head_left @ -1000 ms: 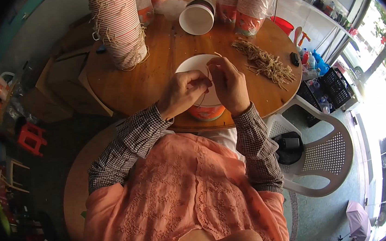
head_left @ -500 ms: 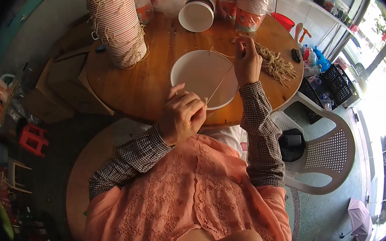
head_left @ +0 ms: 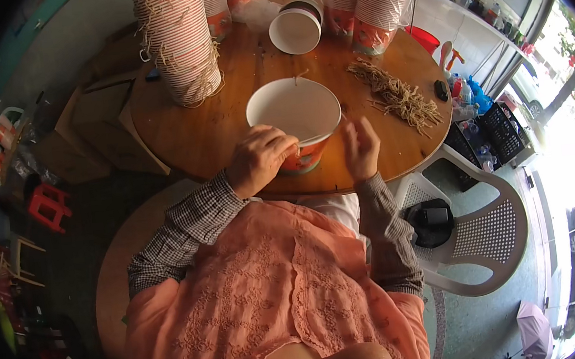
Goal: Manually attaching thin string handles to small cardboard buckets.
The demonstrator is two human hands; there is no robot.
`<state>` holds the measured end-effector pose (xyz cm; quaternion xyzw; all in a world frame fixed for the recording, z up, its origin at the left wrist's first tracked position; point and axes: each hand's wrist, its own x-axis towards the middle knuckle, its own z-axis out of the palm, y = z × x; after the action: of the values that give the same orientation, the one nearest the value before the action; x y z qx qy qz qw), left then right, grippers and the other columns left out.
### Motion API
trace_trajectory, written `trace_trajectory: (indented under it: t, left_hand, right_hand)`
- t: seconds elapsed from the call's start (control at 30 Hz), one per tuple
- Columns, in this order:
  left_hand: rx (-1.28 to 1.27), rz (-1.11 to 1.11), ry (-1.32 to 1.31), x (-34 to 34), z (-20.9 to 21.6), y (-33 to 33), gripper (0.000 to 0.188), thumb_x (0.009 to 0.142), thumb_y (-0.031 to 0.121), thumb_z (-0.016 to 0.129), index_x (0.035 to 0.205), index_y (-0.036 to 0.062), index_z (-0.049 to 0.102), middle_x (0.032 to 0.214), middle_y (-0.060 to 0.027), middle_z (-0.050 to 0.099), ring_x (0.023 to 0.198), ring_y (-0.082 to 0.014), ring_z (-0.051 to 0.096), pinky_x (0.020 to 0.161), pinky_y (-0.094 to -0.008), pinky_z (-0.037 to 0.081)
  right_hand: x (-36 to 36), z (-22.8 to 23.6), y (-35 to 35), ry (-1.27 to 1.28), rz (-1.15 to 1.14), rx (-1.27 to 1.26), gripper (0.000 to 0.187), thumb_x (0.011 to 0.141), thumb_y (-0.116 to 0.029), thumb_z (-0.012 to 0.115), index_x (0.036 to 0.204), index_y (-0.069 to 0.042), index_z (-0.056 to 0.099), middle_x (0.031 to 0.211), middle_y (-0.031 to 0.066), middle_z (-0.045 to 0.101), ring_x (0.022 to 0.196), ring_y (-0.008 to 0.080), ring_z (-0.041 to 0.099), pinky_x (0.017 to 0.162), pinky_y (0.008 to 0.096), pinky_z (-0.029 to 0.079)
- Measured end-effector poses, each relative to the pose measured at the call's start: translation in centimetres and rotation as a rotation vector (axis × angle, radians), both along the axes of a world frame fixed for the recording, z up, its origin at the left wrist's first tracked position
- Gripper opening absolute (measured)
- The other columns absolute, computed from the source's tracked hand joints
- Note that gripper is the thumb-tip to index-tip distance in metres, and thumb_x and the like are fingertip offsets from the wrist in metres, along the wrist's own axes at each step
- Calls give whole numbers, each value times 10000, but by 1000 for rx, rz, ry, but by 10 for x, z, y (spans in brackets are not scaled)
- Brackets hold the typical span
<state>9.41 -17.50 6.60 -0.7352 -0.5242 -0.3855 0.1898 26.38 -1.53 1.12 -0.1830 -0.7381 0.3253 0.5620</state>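
Note:
A paper bucket (head_left: 309,155) with a white inside and a red printed wall stands at the table's near edge, tilted slightly toward me. A short end of twine (head_left: 301,74) sticks up at its far rim. My left hand (head_left: 261,158) is closed at the near left of the bucket, fingertips pinched on its rim; whether twine is also between them is hidden. To the right of the bucket, my right hand (head_left: 362,146) is raised with its fingers apart, slightly blurred, and nothing shows in it. A loose pile of cut twine (head_left: 400,96) lies farther right.
A tall stack of buckets (head_left: 181,48) with twine hanging off it stands at the left of the round wooden table (head_left: 194,140). Bagged stacks (head_left: 375,15) stand at the back, near a bucket lying on its side (head_left: 295,32). A white plastic chair (head_left: 480,237) is at the right.
The stretched twine is no longer seen between my hands. My right hand has come down beside the bucket and its fingers have opened. The bucket has tilted and its printed wall shows.

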Motion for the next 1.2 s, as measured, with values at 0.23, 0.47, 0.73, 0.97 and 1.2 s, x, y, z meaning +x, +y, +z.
trace_trajectory:
  t: [0.23, 0.47, 0.73, 0.97, 1.2]
  left_hand:
    - [-19, 178, 286, -10, 26, 6, 145, 749, 54, 684, 888, 67, 642, 856, -39, 604, 851, -200, 591, 805, -338, 459]
    - [128, 48, -23, -99, 130, 46, 122, 840, 52, 668, 938, -14, 640, 869, -85, 627, 803, -193, 624, 714, -304, 505]
    - [387, -74, -659, -261, 320, 102, 91, 891, 106, 644, 868, 18, 643, 716, -38, 625, 615, -119, 596, 544, -252, 501]
    - [442, -318, -987, -513, 381, 33, 167, 883, 107, 655, 995, -14, 635, 833, -99, 663, 674, -210, 635, 551, -294, 558]
    - [256, -104, -1260, -453, 294, 106, 173, 916, 150, 625, 1025, 16, 620, 762, -67, 630, 666, -150, 600, 574, -256, 525]
  right_hand:
    - [8, -24, -58, -414, -44, 490, 310, 789, -101, 674, 1093, -72, 621, 1215, 123, 555, 927, 263, 634, 692, 352, 555]
    - [19, -37, -60, -359, -77, 340, 222, 828, -77, 638, 1049, -76, 627, 1136, 128, 597, 933, 312, 644, 731, 374, 554]
    - [29, -39, -61, -376, -91, 284, 210, 839, -23, 601, 1047, -44, 624, 1115, 159, 597, 901, 335, 645, 734, 372, 543]
    - [20, -41, -63, -294, 23, 318, 216, 822, -2, 613, 1035, -35, 629, 1078, 153, 611, 921, 329, 638, 748, 372, 542]
    - [20, -44, -45, -345, -59, 206, 290, 774, 23, 627, 1056, -43, 628, 1070, 140, 605, 923, 312, 633, 758, 372, 539]
